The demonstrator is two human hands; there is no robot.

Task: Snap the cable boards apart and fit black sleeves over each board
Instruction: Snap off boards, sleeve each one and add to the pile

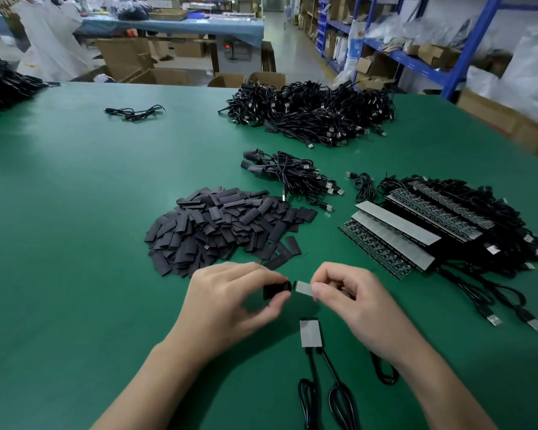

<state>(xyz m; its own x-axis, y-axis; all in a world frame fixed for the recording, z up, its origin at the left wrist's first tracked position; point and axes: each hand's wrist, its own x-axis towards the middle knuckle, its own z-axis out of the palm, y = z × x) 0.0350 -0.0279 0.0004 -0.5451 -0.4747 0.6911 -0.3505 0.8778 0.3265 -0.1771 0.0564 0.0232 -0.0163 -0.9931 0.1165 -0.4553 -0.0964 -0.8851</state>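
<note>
Black sleeve (275, 291), short and flattened, sits pinched between the left hand's (230, 293) thumb and forefinger with its open mouth turned to the right. I read that as the reason for the whole arrangement: the right hand (351, 299) pinches a single cable board (303, 287) by its cable end, grey face up, so the free end points straight at that mouth. The two are just apart, not yet engaged. Both wrists hover low over the green mat (90, 212), palms down, the other fingers curled loosely under. A second separated board (309, 333) lies just below the hands, its cables trailing toward me; I'd guess it is queued next. The sleeve pile (224, 228) lies near, beyond the left hand, and the unsnapped board strips (395, 237) lie to the right, each within easy reach of the hand that serves it
</note>
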